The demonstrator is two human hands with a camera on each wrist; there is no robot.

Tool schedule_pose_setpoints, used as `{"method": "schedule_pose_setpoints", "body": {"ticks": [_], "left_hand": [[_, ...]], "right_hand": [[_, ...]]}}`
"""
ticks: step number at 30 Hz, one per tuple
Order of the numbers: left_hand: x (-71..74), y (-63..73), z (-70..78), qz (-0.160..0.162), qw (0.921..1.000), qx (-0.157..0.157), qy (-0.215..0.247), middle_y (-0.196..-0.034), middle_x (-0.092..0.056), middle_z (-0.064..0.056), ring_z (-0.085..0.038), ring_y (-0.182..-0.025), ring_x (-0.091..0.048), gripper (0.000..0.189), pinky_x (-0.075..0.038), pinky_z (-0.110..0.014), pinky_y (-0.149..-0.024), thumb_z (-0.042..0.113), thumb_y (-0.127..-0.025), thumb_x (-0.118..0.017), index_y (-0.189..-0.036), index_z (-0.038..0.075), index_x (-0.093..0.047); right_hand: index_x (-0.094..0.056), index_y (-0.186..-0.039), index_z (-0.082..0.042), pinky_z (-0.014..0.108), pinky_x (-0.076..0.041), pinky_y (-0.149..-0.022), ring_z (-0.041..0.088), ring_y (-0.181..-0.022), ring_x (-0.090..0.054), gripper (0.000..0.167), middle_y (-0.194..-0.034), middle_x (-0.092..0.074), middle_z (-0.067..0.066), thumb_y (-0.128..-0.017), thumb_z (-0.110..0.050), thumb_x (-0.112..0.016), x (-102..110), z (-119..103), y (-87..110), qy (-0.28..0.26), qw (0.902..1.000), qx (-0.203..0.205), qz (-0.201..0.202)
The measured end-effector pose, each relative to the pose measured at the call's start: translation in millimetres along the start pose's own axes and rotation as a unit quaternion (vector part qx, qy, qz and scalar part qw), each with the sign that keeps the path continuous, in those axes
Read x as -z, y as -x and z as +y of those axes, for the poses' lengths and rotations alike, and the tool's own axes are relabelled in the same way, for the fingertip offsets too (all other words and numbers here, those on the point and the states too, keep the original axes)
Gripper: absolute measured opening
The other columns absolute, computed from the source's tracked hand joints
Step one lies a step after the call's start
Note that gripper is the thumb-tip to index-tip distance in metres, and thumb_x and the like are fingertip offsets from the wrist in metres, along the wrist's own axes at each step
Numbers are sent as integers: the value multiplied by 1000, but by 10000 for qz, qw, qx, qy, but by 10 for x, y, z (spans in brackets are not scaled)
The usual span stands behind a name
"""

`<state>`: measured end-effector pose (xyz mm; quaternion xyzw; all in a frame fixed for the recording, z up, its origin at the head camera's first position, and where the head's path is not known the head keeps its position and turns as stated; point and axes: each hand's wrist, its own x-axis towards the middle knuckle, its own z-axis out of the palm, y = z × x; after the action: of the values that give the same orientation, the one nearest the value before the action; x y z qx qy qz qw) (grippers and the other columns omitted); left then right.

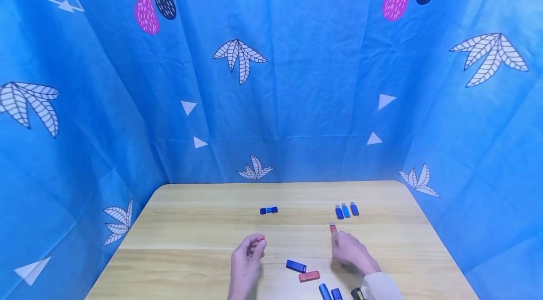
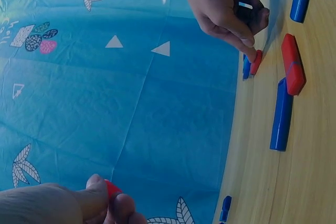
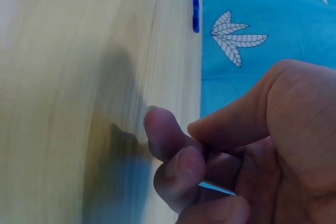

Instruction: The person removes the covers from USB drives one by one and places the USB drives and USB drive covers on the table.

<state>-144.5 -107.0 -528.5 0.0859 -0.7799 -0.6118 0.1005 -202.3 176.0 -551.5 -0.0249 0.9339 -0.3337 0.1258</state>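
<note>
In the head view my left hand (image 1: 247, 262) pinches a small red cap (image 1: 261, 239) between thumb and fingertips, above the table. Most of the cap is hidden by the fingers; a red edge (image 2: 112, 188) shows in the left wrist view. My right hand (image 1: 352, 250) reaches over the right side, its extended index finger touching the near end of an uncapped red USB flash drive (image 1: 333, 228) on the table. The other right fingers are loosely bent. Just beyond lie three uncapped blue flash drives (image 1: 346, 210), their metal plugs pointing away.
Three blue caps (image 1: 269, 210) sit in a row at the back middle of the wooden table (image 1: 191, 224). Between the hands lie a capped blue drive (image 1: 296, 266) and a capped red drive (image 1: 309, 276). Two more blue drives (image 1: 324, 292) lie near the front edge. Blue curtain (image 1: 275, 102) surrounds the table.
</note>
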Motion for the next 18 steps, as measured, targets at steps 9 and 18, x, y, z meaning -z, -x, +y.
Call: {"method": "schedule_pose_setpoints", "body": {"ticks": [9, 18], "left_hand": [[7, 15, -1, -119, 9999, -34, -30, -89, -68, -10, -8, -75, -61, 29, -51, -19, -68, 31, -98, -66, -109, 5, -69], [7, 22, -31, 2, 9998, -181, -106, -82, -66, -2, -9, -72, -61, 23, -51, -19, -65, 33, -99, -64, -102, 12, -70]], "right_hand": [[-54, -76, -11, 31, -40, -48, 16, -47, -50, 36, -56, -57, 3, -108, -18, -38, 15, 2, -112, 351, 9994, 5, 21], [-54, -74, -13, 26, -34, -44, 11, -45, -42, 40, -53, -53, 0, -109, -21, -37, 48, 39, -203, 121, 9999, -98, -65]]}}
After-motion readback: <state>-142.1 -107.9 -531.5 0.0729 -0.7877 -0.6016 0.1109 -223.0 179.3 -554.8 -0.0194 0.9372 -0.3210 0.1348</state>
